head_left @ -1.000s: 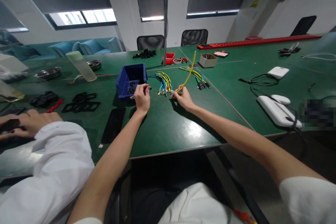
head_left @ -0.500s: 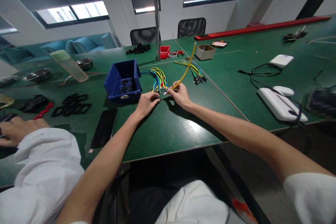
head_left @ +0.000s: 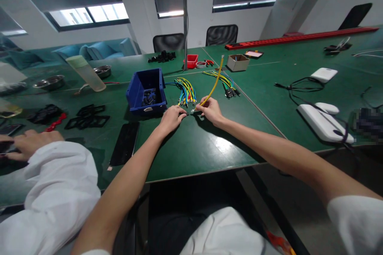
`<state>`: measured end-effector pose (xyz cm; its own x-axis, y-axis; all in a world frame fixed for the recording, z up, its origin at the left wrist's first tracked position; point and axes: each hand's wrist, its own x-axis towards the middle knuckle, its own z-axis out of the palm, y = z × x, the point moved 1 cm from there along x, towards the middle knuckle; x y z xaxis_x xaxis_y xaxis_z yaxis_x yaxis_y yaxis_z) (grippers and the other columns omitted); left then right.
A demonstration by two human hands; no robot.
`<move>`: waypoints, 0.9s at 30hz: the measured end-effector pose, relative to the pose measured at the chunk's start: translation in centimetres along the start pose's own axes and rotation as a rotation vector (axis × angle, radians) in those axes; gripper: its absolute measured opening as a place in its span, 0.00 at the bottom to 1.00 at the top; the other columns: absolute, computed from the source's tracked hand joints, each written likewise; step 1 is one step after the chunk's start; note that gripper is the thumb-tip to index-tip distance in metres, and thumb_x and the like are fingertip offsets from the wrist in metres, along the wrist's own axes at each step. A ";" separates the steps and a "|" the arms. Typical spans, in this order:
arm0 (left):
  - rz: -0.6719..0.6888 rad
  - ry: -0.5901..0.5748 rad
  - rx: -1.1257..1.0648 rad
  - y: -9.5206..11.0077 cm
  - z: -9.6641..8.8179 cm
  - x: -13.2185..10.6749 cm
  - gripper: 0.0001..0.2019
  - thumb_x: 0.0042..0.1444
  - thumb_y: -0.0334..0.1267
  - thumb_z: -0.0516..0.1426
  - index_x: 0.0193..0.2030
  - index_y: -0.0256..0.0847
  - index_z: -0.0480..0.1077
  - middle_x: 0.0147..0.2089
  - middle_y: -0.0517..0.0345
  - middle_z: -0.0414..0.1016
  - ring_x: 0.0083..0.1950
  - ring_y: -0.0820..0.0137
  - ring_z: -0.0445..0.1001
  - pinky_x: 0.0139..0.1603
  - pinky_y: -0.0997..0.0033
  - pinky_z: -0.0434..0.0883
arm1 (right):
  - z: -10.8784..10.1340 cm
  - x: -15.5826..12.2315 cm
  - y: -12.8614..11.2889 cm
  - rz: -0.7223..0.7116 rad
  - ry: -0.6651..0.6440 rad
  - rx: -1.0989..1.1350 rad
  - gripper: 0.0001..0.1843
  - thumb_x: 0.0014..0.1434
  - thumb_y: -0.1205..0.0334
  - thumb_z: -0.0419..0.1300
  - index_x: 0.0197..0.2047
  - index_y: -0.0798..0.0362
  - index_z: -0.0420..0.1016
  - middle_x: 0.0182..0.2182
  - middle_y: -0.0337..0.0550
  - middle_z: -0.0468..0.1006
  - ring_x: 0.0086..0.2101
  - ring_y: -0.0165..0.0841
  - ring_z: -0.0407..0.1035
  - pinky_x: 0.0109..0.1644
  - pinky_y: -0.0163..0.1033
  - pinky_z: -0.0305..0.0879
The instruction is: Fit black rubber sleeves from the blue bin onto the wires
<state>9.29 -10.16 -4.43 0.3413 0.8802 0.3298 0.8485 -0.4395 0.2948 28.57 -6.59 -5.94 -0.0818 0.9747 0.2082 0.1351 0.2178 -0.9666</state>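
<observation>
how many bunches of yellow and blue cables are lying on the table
2. One bunch lies just right of the blue bin; the other bunch is farther right, beyond the right hand. No others show, though some may be hidden.

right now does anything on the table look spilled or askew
Nothing looks spilled. The bottle slants in the picture, cap toward upper left, odd on a flat table; lens distortion may explain it.

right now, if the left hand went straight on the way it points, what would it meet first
Probably the metal lug on the yellow cable in the right hand, though depth is hard to judge.
</observation>
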 end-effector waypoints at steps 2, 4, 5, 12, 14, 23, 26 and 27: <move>0.016 -0.014 0.028 0.0 0.0 0.0 0.10 0.59 0.38 0.54 0.40 0.44 0.77 0.40 0.53 0.75 0.44 0.65 0.72 0.45 0.66 0.68 | 0.0 -0.1 0.1 -0.002 0.028 -0.011 0.15 0.45 0.58 0.63 0.35 0.51 0.64 0.29 0.39 0.75 0.31 0.35 0.74 0.19 0.31 0.67; 0.035 -0.028 0.066 0.1 -0.1 -0.1 0.11 0.60 0.38 0.53 0.40 0.44 0.77 0.40 0.53 0.75 0.44 0.65 0.71 0.45 0.67 0.67 | 0.0 -0.2 0.1 -0.014 0.044 -0.011 0.16 0.45 0.57 0.64 0.35 0.51 0.64 0.29 0.40 0.75 0.30 0.35 0.74 0.18 0.31 0.66; 0.037 -0.031 0.086 0.2 -0.1 -0.1 0.11 0.60 0.39 0.52 0.40 0.43 0.76 0.39 0.53 0.74 0.44 0.65 0.71 0.45 0.67 0.67 | 0.0 -0.3 0.0 -0.021 0.042 -0.006 0.16 0.44 0.57 0.64 0.35 0.51 0.64 0.29 0.40 0.76 0.30 0.35 0.74 0.18 0.31 0.66; -0.022 0.011 0.079 0.6 0.0 -0.2 0.11 0.61 0.40 0.50 0.38 0.41 0.72 0.40 0.53 0.71 0.42 0.66 0.71 0.38 0.69 0.66 | -0.1 -0.4 -0.3 -0.004 0.052 0.108 0.18 0.44 0.56 0.66 0.34 0.51 0.63 0.30 0.41 0.77 0.32 0.37 0.75 0.18 0.31 0.66; -0.028 0.032 0.045 0.5 0.1 -0.1 0.09 0.60 0.39 0.51 0.37 0.41 0.71 0.39 0.54 0.71 0.40 0.66 0.71 0.37 0.69 0.66 | -0.1 -0.4 -0.3 0.011 0.059 0.142 0.18 0.44 0.56 0.66 0.34 0.51 0.62 0.29 0.40 0.77 0.32 0.37 0.76 0.18 0.30 0.66; -0.016 0.053 0.011 0.6 0.1 -0.1 0.07 0.55 0.39 0.55 0.37 0.41 0.72 0.40 0.54 0.72 0.39 0.67 0.71 0.37 0.69 0.67 | -0.8 0.0 -0.4 0.030 0.051 0.186 0.18 0.44 0.57 0.67 0.35 0.51 0.63 0.31 0.40 0.77 0.30 0.35 0.75 0.17 0.29 0.61; -0.009 0.037 0.037 0.8 -0.1 -0.1 0.09 0.56 0.41 0.55 0.39 0.42 0.73 0.42 0.53 0.72 0.42 0.66 0.71 0.40 0.68 0.68 | -1.1 0.0 -0.5 0.044 0.060 0.180 0.17 0.44 0.58 0.67 0.34 0.51 0.64 0.29 0.40 0.76 0.29 0.34 0.75 0.17 0.29 0.60; -0.006 0.031 0.040 0.8 -0.1 -0.1 0.09 0.57 0.41 0.54 0.39 0.42 0.73 0.42 0.53 0.72 0.43 0.65 0.71 0.41 0.67 0.68 | -1.1 0.1 -0.5 0.050 0.058 0.181 0.17 0.44 0.58 0.67 0.34 0.51 0.64 0.29 0.39 0.76 0.30 0.34 0.75 0.18 0.29 0.61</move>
<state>9.91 -10.63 -4.12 0.3241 0.8766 0.3558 0.8661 -0.4262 0.2612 29.60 -6.56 -5.32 -0.0214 0.9865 0.1625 -0.0427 0.1614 -0.9860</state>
